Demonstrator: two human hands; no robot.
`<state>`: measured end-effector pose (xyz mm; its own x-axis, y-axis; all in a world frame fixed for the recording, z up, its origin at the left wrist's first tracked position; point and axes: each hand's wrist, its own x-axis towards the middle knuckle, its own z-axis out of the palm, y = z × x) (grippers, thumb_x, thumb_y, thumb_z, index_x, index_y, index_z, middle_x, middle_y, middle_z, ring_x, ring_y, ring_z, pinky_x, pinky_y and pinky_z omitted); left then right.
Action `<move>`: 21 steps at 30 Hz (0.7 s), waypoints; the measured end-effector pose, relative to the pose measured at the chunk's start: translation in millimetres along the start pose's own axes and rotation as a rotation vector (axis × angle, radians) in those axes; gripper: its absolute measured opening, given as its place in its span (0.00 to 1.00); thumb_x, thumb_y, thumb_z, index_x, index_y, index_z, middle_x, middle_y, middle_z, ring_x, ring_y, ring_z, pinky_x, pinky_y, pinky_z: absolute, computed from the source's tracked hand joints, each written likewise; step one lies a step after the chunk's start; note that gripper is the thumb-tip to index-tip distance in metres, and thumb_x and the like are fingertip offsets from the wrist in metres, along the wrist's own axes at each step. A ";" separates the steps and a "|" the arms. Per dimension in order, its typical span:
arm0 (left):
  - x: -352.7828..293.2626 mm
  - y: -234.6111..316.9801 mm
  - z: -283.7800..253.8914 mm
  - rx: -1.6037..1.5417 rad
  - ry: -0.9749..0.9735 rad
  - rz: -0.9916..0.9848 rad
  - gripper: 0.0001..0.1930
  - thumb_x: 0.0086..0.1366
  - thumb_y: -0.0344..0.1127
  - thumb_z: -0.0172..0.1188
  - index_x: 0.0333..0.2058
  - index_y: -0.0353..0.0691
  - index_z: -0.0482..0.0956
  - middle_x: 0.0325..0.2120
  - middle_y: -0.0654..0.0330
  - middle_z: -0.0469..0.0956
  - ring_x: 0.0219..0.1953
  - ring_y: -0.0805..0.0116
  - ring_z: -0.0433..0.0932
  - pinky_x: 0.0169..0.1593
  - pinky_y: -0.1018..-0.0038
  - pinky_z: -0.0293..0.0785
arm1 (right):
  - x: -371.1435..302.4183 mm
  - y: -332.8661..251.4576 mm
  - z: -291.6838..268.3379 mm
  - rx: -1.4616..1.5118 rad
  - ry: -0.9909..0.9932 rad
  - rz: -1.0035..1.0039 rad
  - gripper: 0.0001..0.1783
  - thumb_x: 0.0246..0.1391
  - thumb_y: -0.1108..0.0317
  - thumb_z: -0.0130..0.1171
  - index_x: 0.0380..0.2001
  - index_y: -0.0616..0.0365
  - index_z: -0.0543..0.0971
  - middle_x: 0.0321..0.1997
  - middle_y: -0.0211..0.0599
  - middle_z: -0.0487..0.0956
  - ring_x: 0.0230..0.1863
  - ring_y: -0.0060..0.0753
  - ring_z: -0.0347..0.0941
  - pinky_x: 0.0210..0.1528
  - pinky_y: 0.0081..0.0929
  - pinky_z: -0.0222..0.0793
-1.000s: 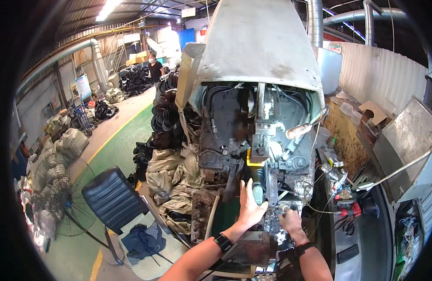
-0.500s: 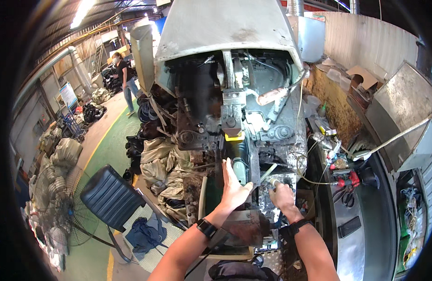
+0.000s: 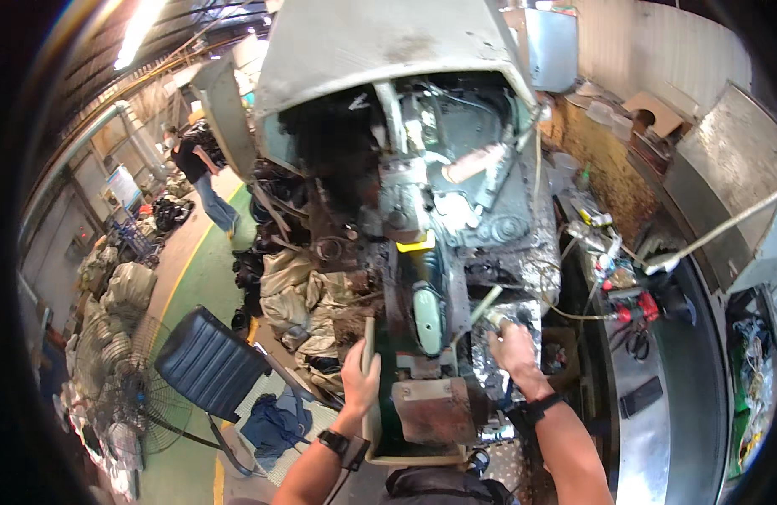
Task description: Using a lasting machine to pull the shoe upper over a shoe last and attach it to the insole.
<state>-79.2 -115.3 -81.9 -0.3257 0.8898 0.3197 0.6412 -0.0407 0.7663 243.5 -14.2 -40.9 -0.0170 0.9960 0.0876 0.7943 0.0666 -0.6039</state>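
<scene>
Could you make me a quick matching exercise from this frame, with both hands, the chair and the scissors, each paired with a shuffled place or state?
1. Left hand
2. Right hand
3. Chair
4. Scissors

A. On the metal bench at the right
B. Black-backed, with a dark blue cloth on its seat
C. At the small pale knob
D. At the left rim of the pale-edged tray

Pairs: 1-D, 2-C, 3-B, 4-A

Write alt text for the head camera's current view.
Bare-handed work at a grimy machine: left hand at a pale tray rim, right hand on a small pale knob. Between them, a grey-green rounded piece sits in the machine in front of a yellow part. A black chair and wire fan stand at left, with a person beyond.
</scene>
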 end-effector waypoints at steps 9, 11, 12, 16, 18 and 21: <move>-79.0 -94.6 18.0 0.155 -0.216 -0.409 0.20 0.71 0.43 0.55 0.57 0.41 0.71 0.40 0.36 0.82 0.46 0.35 0.80 0.50 0.47 0.75 | -4.6 5.7 -3.1 0.117 0.024 -0.075 0.18 0.55 0.64 0.66 0.49 0.54 0.85 0.31 0.54 0.85 0.36 0.57 0.83 0.44 0.48 0.78; -84.8 -95.1 18.9 0.172 -0.093 -0.330 0.16 0.71 0.42 0.56 0.53 0.42 0.71 0.32 0.39 0.82 0.37 0.33 0.81 0.41 0.45 0.75 | -2.5 8.1 4.8 0.101 0.110 -0.182 0.19 0.52 0.69 0.67 0.48 0.60 0.85 0.27 0.54 0.83 0.29 0.50 0.84 0.33 0.39 0.77; -90.2 -99.9 16.3 0.169 -0.092 -0.343 0.16 0.71 0.42 0.56 0.53 0.43 0.71 0.32 0.39 0.82 0.37 0.34 0.81 0.41 0.45 0.76 | -3.7 1.8 4.2 0.090 0.107 -0.155 0.18 0.52 0.69 0.67 0.48 0.60 0.85 0.26 0.55 0.83 0.28 0.49 0.84 0.33 0.39 0.77; -93.9 -104.3 10.1 0.145 -0.117 -0.365 0.18 0.71 0.43 0.57 0.55 0.43 0.72 0.33 0.40 0.82 0.38 0.36 0.81 0.41 0.48 0.77 | -3.2 -11.6 -0.5 0.147 0.095 -0.105 0.16 0.56 0.71 0.65 0.48 0.61 0.84 0.27 0.55 0.84 0.30 0.48 0.86 0.33 0.40 0.77; -90.1 -100.7 7.1 0.110 -0.124 -0.349 0.19 0.72 0.44 0.57 0.55 0.43 0.72 0.35 0.41 0.83 0.40 0.38 0.82 0.42 0.50 0.78 | -4.3 -21.0 -8.6 0.080 0.062 -0.064 0.18 0.56 0.71 0.64 0.51 0.58 0.84 0.26 0.53 0.84 0.28 0.45 0.85 0.32 0.38 0.77; -88.2 -101.6 6.0 0.101 -0.138 -0.348 0.18 0.72 0.44 0.57 0.55 0.43 0.72 0.36 0.41 0.83 0.40 0.39 0.82 0.43 0.51 0.78 | -1.2 -11.9 -2.8 0.112 0.086 -0.049 0.19 0.58 0.71 0.64 0.52 0.59 0.83 0.27 0.50 0.85 0.27 0.40 0.84 0.32 0.37 0.77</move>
<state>-111.4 -186.9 -191.3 -0.4441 0.8954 -0.0329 0.5761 0.3135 0.7548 235.9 -16.3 -31.6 0.0019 0.9829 0.1839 0.7212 0.1261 -0.6812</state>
